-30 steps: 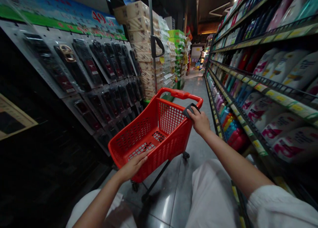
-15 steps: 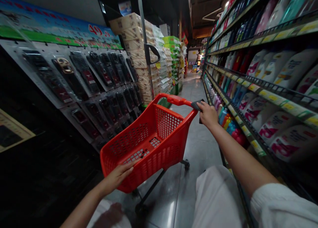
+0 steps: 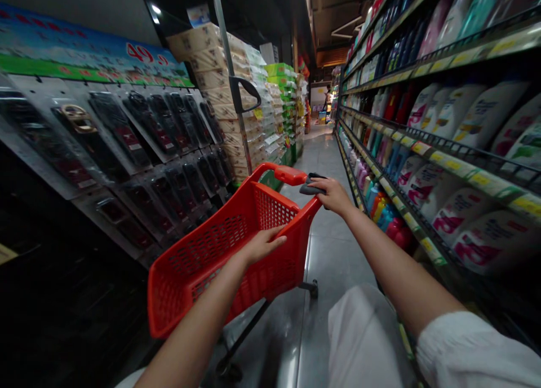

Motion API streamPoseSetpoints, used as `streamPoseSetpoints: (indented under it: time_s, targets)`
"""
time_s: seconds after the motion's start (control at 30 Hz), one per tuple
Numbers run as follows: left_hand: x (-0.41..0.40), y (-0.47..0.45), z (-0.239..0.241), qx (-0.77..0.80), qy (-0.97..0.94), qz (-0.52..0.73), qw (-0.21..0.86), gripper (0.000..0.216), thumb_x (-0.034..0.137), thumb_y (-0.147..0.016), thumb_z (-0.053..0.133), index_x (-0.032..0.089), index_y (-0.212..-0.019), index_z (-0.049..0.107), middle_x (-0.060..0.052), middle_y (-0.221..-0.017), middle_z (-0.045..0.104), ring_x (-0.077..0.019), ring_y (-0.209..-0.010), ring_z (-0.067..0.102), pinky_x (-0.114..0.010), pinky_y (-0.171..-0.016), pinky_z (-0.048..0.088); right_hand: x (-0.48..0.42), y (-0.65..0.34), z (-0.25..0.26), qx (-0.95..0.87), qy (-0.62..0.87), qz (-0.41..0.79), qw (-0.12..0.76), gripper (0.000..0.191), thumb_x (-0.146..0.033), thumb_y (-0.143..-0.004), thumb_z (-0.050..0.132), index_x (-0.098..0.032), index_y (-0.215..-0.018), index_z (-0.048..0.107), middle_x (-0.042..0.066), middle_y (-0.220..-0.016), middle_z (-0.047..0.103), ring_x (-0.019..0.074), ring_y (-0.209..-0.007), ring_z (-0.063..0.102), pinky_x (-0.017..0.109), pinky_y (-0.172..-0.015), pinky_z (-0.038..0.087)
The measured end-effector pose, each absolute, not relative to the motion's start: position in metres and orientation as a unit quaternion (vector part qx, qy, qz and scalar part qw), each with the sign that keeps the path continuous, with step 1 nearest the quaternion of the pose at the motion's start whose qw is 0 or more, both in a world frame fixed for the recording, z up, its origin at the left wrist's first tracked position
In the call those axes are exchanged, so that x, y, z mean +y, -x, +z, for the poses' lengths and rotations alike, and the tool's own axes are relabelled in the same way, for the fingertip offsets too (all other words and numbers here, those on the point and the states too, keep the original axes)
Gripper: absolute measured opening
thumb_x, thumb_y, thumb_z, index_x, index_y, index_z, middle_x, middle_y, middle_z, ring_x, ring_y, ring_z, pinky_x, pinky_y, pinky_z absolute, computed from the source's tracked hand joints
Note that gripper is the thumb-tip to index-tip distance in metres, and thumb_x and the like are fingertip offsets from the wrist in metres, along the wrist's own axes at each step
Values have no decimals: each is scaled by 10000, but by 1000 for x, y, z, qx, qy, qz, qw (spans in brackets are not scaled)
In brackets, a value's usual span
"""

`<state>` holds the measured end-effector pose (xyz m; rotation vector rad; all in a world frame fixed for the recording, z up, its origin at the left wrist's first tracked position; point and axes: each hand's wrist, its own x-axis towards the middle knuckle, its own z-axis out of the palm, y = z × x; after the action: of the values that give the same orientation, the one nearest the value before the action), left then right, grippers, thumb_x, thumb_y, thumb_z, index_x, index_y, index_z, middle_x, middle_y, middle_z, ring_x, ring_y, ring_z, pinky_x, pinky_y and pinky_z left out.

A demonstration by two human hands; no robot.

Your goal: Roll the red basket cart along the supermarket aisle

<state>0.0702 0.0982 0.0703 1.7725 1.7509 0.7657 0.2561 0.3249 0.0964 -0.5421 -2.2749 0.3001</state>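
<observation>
A red plastic shopping cart (image 3: 279,275) stands at an angle before me, its basket holding nothing that I can see. My right hand (image 3: 336,196) is closed on a dark grey cloth (image 3: 311,187), pressing it against the right end of the cart's red handle (image 3: 270,168). Part of the cloth is hidden under my fingers. My left hand (image 3: 262,246) rests on the near side rim of the basket, fingers stretched out and holding nothing.
Shelves of bottles (image 3: 456,157) line the right side. On the left hang packaged belts (image 3: 122,128) under a price banner (image 3: 97,47). A metal pole (image 3: 230,55) with a dark handle rises behind the cart, near stacked tissue packs (image 3: 207,66). The tiled aisle (image 3: 321,157) runs ahead.
My left hand has slid along the basket rim toward the handle end. My right hand and the cloth have shifted slightly left on the handle. The view has turned a little right.
</observation>
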Motion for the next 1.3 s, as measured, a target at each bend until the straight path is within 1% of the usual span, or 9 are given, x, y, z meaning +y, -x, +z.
streamPoseSetpoints:
  time_s: [0.07,0.33,0.47,0.63,0.83,0.97,1.03,1.13,1.3]
  targets:
    - [100,-68,62,641,-649,296,284,572,546,-916,427,125,-1244,634,-117,-1202,706,-277,-1078,658,-399,-967,496,323,-257,93,-877,202,142,412,456,-99,-700,568,-237,-1094,750,58,-1258,693,250,-1211,612,432,-1082,423]
    - [81,-65,57,641,-654,319,245,507,511,-949,373,168,-1224,624,-102,-1164,709,-255,-1078,641,-351,-950,467,326,-240,68,-665,303,379,568,370,-335,-781,613,-156,-1088,715,91,-1066,749,262,-1019,678,462,-973,509]
    - [79,-70,58,670,-647,290,222,485,520,-949,340,162,-1000,664,-82,-950,721,-231,-891,648,-316,-811,479,284,-244,42,-635,301,307,642,448,-323,-855,555,-179,-1272,633,123,-1344,618,251,-1269,552,449,-1110,400]
    - [71,-70,59,683,-649,271,198,478,535,-947,330,168,-875,628,-52,-832,666,-194,-764,607,-293,-731,446,247,-262,32,-692,271,248,621,460,-268,-900,510,-257,-1355,575,89,-1534,422,223,-1397,429,417,-1151,352]
    - [68,-70,56,667,-642,300,229,491,573,-936,333,183,-812,606,-25,-800,644,-177,-757,579,-277,-724,447,296,-260,72,-723,305,308,538,390,-377,-753,714,-234,-1116,719,87,-1196,697,283,-1136,630,478,-1044,456]
    - [73,-76,56,678,-613,321,247,501,578,-923,335,176,-800,607,-32,-801,646,-190,-776,584,-280,-721,452,311,-243,76,-657,337,386,553,386,-392,-817,625,-168,-1119,712,103,-1068,741,271,-1020,677,469,-977,501]
    - [75,-80,56,682,-601,333,251,498,573,-914,349,168,-817,622,-39,-823,656,-197,-797,589,-287,-739,458,299,-235,67,-632,346,345,601,407,-353,-848,582,-171,-1199,680,124,-1239,682,266,-1165,622,455,-1049,451]
    - [77,-86,56,680,-589,351,260,503,581,-899,377,157,-811,632,-40,-810,654,-199,-786,587,-297,-749,467,260,-226,41,-617,339,267,657,482,-277,-895,505,-213,-1369,562,116,-1540,420,230,-1385,445,412,-1124,377]
    - [76,-89,54,662,-579,378,290,518,614,-883,410,152,-826,635,-52,-839,667,-213,-827,593,-302,-764,483,190,-215,-8,-673,356,176,624,662,-93,-871,407,-306,-1497,385,73,-1619,265,214,-1450,354,417,-1118,375]
